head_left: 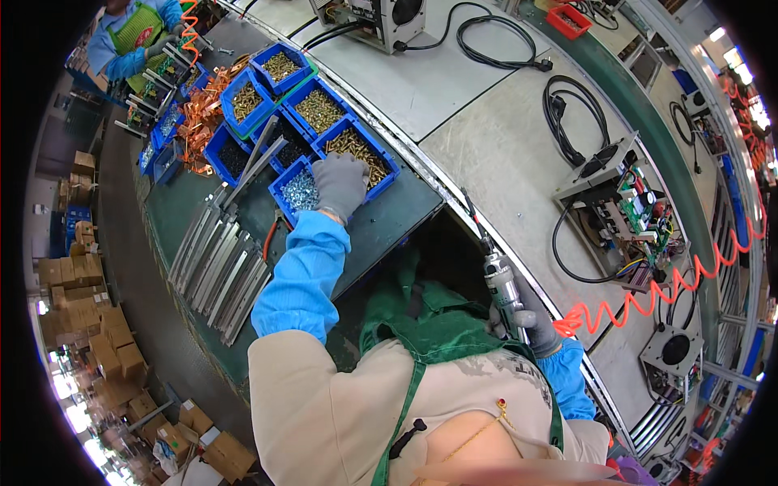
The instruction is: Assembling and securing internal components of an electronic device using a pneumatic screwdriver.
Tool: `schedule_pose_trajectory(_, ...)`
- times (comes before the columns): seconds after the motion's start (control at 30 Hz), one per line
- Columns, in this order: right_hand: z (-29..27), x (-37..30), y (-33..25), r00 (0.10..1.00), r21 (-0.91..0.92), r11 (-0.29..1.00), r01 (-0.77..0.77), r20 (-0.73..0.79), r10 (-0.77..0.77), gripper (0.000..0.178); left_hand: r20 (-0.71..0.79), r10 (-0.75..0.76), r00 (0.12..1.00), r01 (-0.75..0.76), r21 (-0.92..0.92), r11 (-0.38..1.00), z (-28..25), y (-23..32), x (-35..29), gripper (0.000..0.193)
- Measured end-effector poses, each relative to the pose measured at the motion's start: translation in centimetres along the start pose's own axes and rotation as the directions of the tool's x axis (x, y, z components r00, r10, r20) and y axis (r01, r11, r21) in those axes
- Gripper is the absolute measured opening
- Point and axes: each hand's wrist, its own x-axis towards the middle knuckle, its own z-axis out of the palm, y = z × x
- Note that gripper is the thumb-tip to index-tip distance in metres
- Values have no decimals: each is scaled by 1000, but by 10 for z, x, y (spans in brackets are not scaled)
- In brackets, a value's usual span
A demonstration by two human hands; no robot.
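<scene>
My gloved left hand (pixel 340 185) reaches over the near bins, its fingers curled down at the edge of a blue bin of brass-coloured screws (pixel 356 150). The fingertips are hidden, so what they hold cannot be made out. Beside that hand lies a blue bin of silver screws (pixel 300 191). On my other side, my gloved right hand (pixel 539 324) is wrapped round a silver air screwdriver (pixel 504 287), its bit end tilted up and away from me. An orange coiled hose (pixel 640 308) runs off to the right from near this hand.
More blue bins (pixel 281 66) of brass and black screws stand behind. Grey metal strips (pixel 219 271) lie left, near copper-coloured parts (pixel 198 121). At right, an opened electronic unit (pixel 628 215) and black cables (pixel 567 121) rest on the metal worktop (pixel 478 146). A co-worker (pixel 134 40) stands far left.
</scene>
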Motion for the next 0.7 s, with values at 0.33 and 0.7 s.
schedule_pose_trajectory(0.33,9,16,-10,999,-208,978,20,49,-10,117,61,-165,984,50,-996,-70,-13,31,-11,18)
schedule_pose_trajectory(0.7,16,23,-14,1000,-351,936,21,7,-20,105,386,-56,921,300,-792,-531,-24,102,-17,16)
